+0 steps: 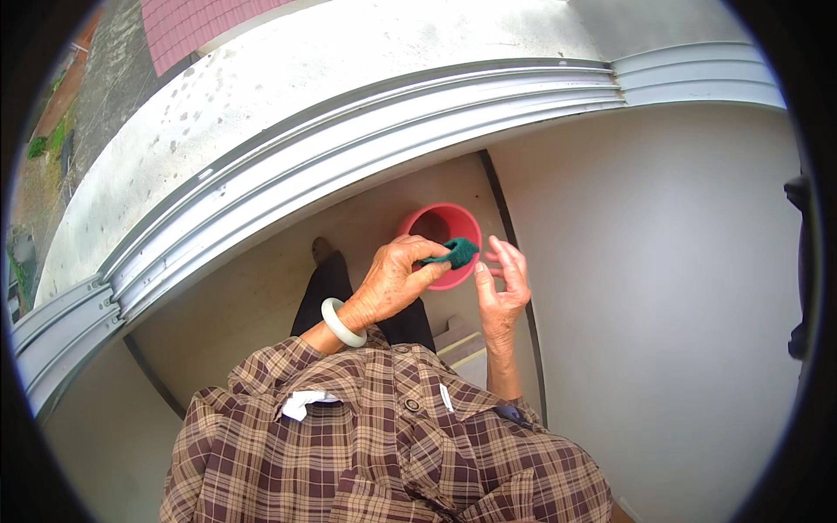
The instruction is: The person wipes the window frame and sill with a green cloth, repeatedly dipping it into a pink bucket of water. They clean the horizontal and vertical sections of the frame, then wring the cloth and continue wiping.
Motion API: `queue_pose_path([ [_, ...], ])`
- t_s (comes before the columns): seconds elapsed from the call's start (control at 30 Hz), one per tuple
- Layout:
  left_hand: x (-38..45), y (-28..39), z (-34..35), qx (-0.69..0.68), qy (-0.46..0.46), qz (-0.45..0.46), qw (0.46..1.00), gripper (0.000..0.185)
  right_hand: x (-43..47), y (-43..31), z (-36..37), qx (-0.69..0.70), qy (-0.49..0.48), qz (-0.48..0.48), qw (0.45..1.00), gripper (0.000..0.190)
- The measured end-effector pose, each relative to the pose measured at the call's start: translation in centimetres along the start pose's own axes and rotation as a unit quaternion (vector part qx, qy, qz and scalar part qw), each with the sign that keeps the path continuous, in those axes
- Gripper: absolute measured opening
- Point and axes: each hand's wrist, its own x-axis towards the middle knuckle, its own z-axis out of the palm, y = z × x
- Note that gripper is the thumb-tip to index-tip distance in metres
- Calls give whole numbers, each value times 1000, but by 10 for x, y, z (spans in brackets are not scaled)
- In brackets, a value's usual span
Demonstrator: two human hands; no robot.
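Between the thumb and fingers of my left hand (402, 265) is a green scouring pad (460, 253), bunched up. A pale bangle circles that wrist. My right hand (502, 284) is raised just to the right of the pad, its fingers apart and holding nothing. Below both hands a pink plastic bucket (472, 223) stands on the floor; the hands and pad cover part of its mouth. Its inside looks dark, and I cannot tell what it holds.
A metal sliding-window track (366, 111) curves across in front of me, with a stained white outer ledge (261, 78) beyond it. To the right is a white wall (641, 261) with a dark skirting strip (503, 202). A pink tiled roof (196, 26) shows outside, below.
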Motion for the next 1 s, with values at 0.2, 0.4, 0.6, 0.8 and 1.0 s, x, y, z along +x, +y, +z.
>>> queue_pose_path([
  [0.2,39,57,33,105,-28,118,987,19,37,-19,-49,114,-95,-80,986,44],
  [0.4,41,80,25,65,70,100,990,18,51,-45,-48,205,-63,-8,977,17],
  [0.6,29,91,0,24,160,198,967,65,75,-81,-34,159,-109,-51,980,42],
  [0.8,42,106,-1,-156,82,101,979,71,101,-99,-59,221,-238,-61,944,54],
  [1.0,60,113,6,-281,32,81,956,64,115,-102,-98,270,-353,-36,895,73],
])
